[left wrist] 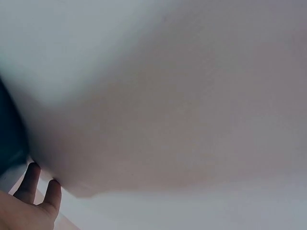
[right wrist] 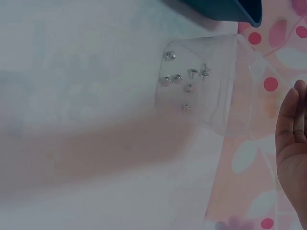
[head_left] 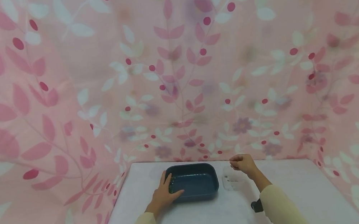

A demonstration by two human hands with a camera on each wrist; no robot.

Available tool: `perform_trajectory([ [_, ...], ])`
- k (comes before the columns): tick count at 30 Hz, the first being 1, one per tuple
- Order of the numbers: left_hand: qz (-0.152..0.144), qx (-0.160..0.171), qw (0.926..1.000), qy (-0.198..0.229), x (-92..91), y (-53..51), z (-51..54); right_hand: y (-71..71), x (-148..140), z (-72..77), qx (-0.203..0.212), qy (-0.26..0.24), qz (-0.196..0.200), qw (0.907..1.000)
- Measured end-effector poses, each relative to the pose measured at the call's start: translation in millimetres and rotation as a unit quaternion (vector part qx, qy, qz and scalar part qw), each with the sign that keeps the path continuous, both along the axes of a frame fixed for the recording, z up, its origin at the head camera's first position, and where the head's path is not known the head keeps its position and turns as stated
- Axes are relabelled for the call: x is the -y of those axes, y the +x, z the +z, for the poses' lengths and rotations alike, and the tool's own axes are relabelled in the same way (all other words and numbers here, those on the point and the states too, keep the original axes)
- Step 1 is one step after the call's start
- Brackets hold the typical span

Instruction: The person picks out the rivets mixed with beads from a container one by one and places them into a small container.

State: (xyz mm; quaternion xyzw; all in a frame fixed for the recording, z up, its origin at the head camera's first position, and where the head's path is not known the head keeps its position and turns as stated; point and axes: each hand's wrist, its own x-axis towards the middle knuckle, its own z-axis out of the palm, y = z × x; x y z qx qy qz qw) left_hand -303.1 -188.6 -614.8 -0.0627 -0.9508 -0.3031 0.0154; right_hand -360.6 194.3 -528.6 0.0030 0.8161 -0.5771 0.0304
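A deep, dark blue rectangular dish (head_left: 194, 198) stands on the white table. My left hand (head_left: 163, 196) holds its left end, with the thumb over the near rim and the fingers spread along the left side. Small greenish-yellow bits show inside by that hand; their kind is unclear. In the left wrist view two fingertips (left wrist: 53, 191) sit close to the dish's outer wall. Right of the dish lies a clear plastic container (right wrist: 218, 96) with several small shiny metal pieces (right wrist: 193, 73). Above its far end is my right hand (head_left: 243, 163), fingertips together; anything between them is too small to tell.
The white table (head_left: 209, 221) ends at the back against a pink leaf-patterned cloth (head_left: 177, 90), which also hangs at both sides. A dark device (head_left: 257, 205) is strapped at the right wrist. The arm casts a shadow beside the container.
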Motion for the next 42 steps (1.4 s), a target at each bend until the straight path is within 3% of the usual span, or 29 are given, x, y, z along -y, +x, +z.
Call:
perform_trajectory([
  [9, 0.010, -0.010, 0.9998, 0.012, 8.0, -4.2, 3.8, -6.5, 8, -4.7, -0.004, 0.039, 0.020, 0.9991],
  [17, 0.018, 0.014, 0.9997, 0.011, 10.5, -9.0, 7.5, -10.9, 13, -8.7, 0.008, 0.048, 0.019, 0.9987],
  [20, 0.021, 0.015, 0.9995, 0.021, 11.8, -10.5, 8.1, -10.6, 19, -8.7, -0.004, 0.050, 0.017, 0.9986],
  [23, 0.024, 0.023, 0.9992, 0.021, 12.8, -11.7, 5.4, -12.0, 30, -12.8, -0.046, 0.094, 0.007, 0.9944],
  [25, 0.021, 0.025, 0.9992, 0.024, 12.7, -12.6, 3.7, -13.4, 40, -18.5, -0.085, 0.139, -0.006, 0.9866],
  [27, 0.016, 0.025, 0.9992, 0.027, 11.5, -13.7, 2.0, -13.8, 53, -24.6, -0.128, 0.197, -0.015, 0.9719],
  [30, 0.007, 0.022, 0.9992, 0.032, 7.9, -14.3, 1.1, -11.6, 75, -35.3, -0.193, 0.274, -0.002, 0.9422],
  [32, 0.006, 0.021, 0.9992, 0.034, 5.0, -13.6, 2.3, -8.1, 89, -41.2, -0.229, 0.326, 0.018, 0.9169],
  [35, 0.008, 0.025, 0.9992, 0.030, 2.4, -12.0, 4.4, 0.0, 108, -46.8, -0.259, 0.388, 0.049, 0.8831],
  [38, 0.008, 0.032, 0.9991, 0.025, 2.1, -10.3, 2.4, 9.0, 123, -50.4, -0.251, 0.414, 0.083, 0.8709],
  [42, 0.001, 0.039, 0.9991, 0.017, 2.4, -4.0, -5.1, 18.4, 134, -60.5, -0.239, 0.410, 0.105, 0.8740],
])
